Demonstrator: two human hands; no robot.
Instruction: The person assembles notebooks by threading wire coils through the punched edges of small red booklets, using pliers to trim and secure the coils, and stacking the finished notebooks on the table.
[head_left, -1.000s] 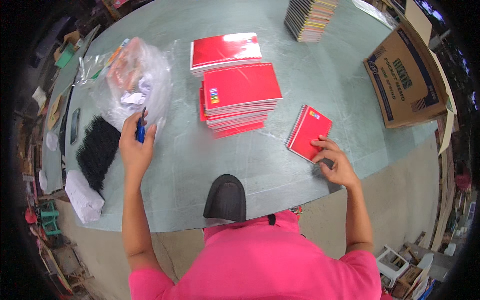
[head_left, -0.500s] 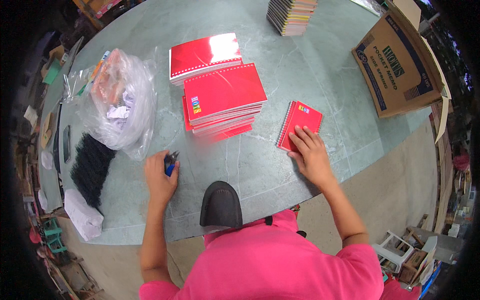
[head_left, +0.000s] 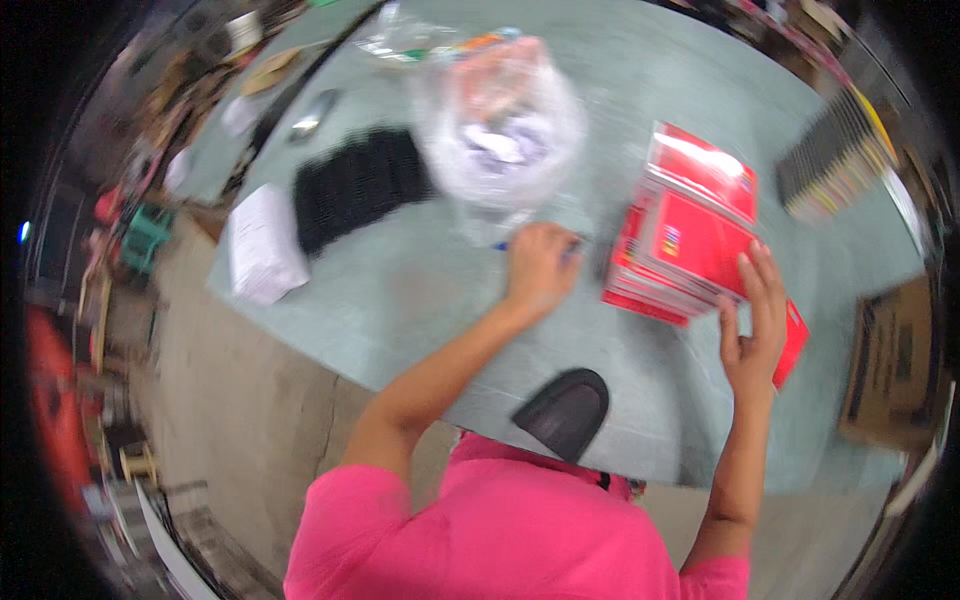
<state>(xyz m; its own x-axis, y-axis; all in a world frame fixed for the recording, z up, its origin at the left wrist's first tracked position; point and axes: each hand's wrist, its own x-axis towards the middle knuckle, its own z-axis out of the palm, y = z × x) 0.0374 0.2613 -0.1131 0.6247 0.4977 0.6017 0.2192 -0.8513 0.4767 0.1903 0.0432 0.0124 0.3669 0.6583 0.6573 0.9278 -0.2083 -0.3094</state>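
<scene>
My left hand [head_left: 541,268] is closed around small blue-handled cutting pliers [head_left: 574,248], which show only in part and are blurred. It is just below a clear plastic bag [head_left: 560,120] with crumpled paper inside. To its right are stacked red spiral notebooks [head_left: 700,240] in two piles. At the near pile's right edge is my right hand [head_left: 757,325], fingers stretched and apart. Whether its fingertips touch the top notebook I cannot tell. Partly behind that hand, a single red notebook [head_left: 794,345] lies on the table.
Black spiral wires [head_left: 360,185] and a white paper bundle [head_left: 265,245] lie on the left of the green table [head_left: 400,310]. A black rounded pad [head_left: 565,412] sits at the near edge. More notebooks [head_left: 835,155] stand far right, above a cardboard box [head_left: 890,365].
The view has swung left, so the table things appear further right. My right hand has come off the single notebook and over to the near pile. My left hand still holds the pliers.
</scene>
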